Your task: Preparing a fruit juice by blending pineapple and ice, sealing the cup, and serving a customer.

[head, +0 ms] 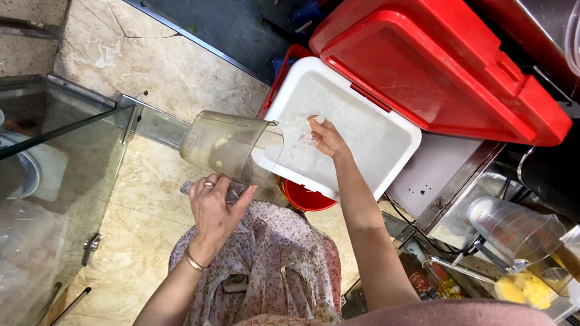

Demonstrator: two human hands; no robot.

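Right hand [326, 137]: fingers pinched on a clump of ice [297, 134], pale, translucent, lumpy, held just past the fingertips. Left hand [214, 208]: fingers wrapped around the handle of a blender jug [232, 147], clear scratched plastic, tapered; long axis tilted nearly level, open mouth pointing toward the ice, rim just beside the right fingertips. Beneath both: cooler box [396, 154], white smooth liner, red shell, holding more ice. Beyond: hinged red lid [435, 66], standing open. Below: beige marbled tile floor [151, 181].
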